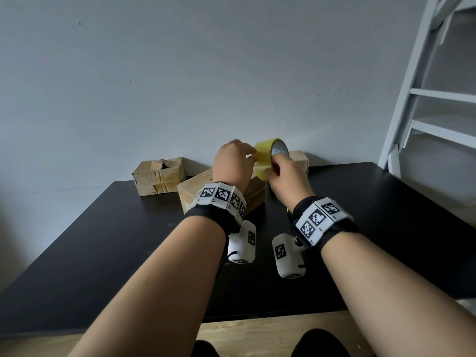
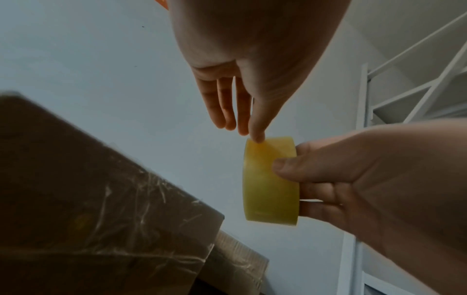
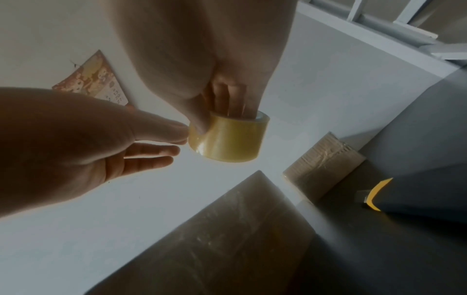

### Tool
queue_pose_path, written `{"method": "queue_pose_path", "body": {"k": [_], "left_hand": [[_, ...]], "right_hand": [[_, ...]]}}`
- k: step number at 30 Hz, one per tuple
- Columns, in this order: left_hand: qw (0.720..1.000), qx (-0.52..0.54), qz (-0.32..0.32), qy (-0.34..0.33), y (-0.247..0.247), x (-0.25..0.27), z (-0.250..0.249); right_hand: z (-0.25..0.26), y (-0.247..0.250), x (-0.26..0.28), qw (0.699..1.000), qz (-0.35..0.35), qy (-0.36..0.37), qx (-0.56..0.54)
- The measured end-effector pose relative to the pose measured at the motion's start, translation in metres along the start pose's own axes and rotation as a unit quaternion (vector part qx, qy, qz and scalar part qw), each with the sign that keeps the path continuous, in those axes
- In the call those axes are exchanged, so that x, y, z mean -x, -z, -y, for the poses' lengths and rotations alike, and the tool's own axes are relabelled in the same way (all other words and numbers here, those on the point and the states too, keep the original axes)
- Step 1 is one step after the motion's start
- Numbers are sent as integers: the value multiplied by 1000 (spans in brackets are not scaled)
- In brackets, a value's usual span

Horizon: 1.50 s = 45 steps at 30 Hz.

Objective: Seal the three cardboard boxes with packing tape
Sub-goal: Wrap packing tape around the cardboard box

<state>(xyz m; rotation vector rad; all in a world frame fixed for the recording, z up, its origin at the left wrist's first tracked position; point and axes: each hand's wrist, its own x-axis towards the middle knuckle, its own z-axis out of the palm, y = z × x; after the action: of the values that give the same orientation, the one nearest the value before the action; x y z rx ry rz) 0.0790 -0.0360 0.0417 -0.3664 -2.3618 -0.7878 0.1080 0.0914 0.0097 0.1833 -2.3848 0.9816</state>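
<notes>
- Picking at the roll [image 1: 271, 157], the left hand [image 1: 231, 164] rests straight fingertips on its outer wrap, pinching nothing; the right hand [image 1: 287, 177] grips it, fingers through the core, above the boxes.
- Better to find the tape end by nail, then peel slowly.
- Middle box [image 1: 219, 193] sits just below; the table [image 1: 103, 240] offers room nearer the person.

Yellow tape roll [image 1: 268, 157] held on edge in the air above three cardboard boxes on the table: crumpled left box [image 1: 158, 179], middle box [image 1: 221, 194] (film-wrapped), right box [image 1: 300, 161] against the wall.
</notes>
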Motion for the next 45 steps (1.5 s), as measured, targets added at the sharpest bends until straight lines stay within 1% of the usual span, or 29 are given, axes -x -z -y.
{"method": "queue_pose_path", "body": {"k": [5, 8, 13, 16, 19, 22, 24, 27, 30, 32, 35, 37, 40, 43, 45], "left_hand": [[1000, -5, 0, 12, 1, -1, -3], [999, -11, 27, 16, 0, 1, -4], [997, -14, 76, 30, -1, 1, -1], [995, -14, 96, 26, 1, 0, -2], [993, -12, 115, 11, 2, 1, -4], [991, -9, 135, -3, 2, 2, -4], [988, -7, 156, -13, 1, 3, -5], [985, -7, 174, -15, -1, 4, -8], [986, 37, 162, 16, -1, 3, -7], [983, 87, 153, 52, 0, 2, -5], [975, 133, 149, 93, 1, 0, -3], [973, 141, 150, 107, 3, 0, -2], [978, 121, 135, 105, 6, -1, 3], [979, 119, 108, 122, 5, -2, 7], [977, 127, 101, 140, 4, -1, 8]], "right_hand": [[0, -1, 6, 999, 8, 16, 32], [-1, -1, 8, 996, 6, 30, 85], [-2, 1, 11, 981, 5, 59, 182], [-1, 1, 10, 977, 8, 53, 204], [-3, -1, 7, 981, 17, 18, 190], [-7, -2, 6, 983, 29, -2, 180], [-9, 0, 6, 988, 30, -25, 147], [-12, 2, 5, 989, 43, -51, 136], [-16, 3, 4, 988, 53, -72, 129], [-17, 3, 5, 990, 47, -79, 106], [-19, 2, 6, 993, 32, -83, 79], [-19, 2, 5, 995, 27, -83, 57], [-16, 4, 6, 997, 33, -74, 16], [-11, 3, 9, 996, 65, -66, -11], [-7, -1, 12, 992, 92, -80, -33]]}}
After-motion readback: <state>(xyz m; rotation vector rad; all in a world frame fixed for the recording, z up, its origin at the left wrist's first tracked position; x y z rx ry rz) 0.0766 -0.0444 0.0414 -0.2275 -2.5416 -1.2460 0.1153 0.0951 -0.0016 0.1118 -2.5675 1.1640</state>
